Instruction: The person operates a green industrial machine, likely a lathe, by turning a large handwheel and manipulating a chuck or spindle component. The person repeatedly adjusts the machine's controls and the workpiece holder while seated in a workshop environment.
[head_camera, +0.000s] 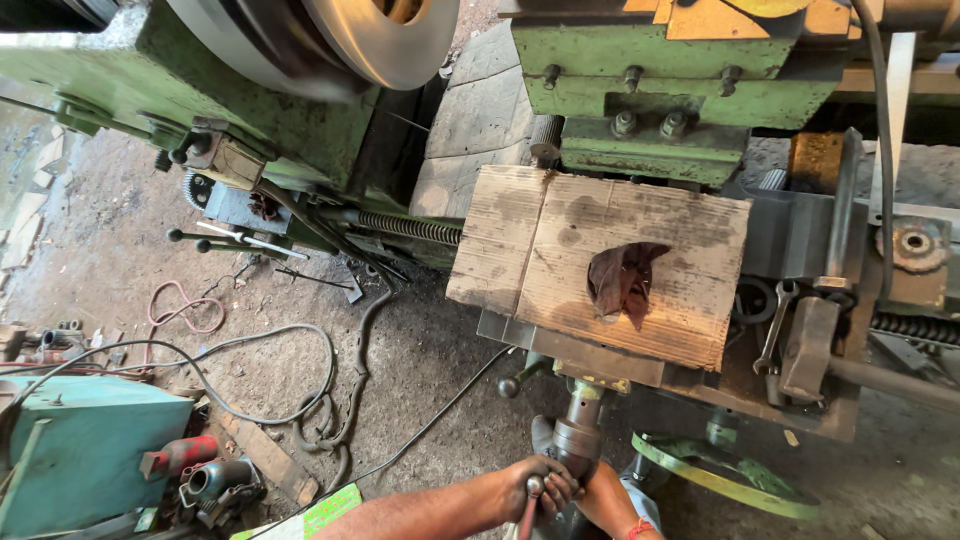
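We are looking down over a big green lathe (250, 110), its bright chuck (370, 40) at the far left and the carriage running off to the right. At the near edge both of our hands meet on one thing: a crank handle (530, 505) that sticks out toward us from a steel hub (578, 430) below the carriage.

Our left hand (535, 487) comes in from the near left, and its fingers (556, 492) are curled shut around the handle's thin rod, whose rounded knob shows just above the knuckles. Our right hand (600, 500) lies just to the right of it and partly under the hub; it presses against the same handle, but most of it is hidden, so we cannot tell whether it is closed on the rod or only bracing it. We judge that two hands together on a single handle suit a stiff turn that needs steady force.

A sheet of stained cardboard (600, 260) lies flat over the carriage, beyond the hub, likely as a cover for the slideways, with a brown rag (622, 280) resting on its middle. A spanner (775, 325) lies to the right of the cardboard. On the floor (420, 340) to the left run loose cables (290, 400), near a teal metal box (80, 440).
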